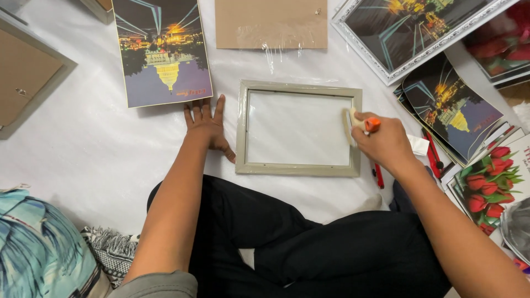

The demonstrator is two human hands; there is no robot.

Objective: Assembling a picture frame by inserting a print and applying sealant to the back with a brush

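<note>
Grey-green picture frame face down, left hand flat beside it, right hand gripping orange-tipped tool

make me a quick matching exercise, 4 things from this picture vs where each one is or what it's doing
Things:
1 left hand
2 right hand
3 grey frame
4 city night print

Places or states:
A above the left hand, lying flat
B flat on the white sheet, left of the frame
C between the two hands, face down
D at the frame's right edge, gripping an orange-tipped tool

Pairs: 1-B, 2-D, 3-C, 4-A
</note>
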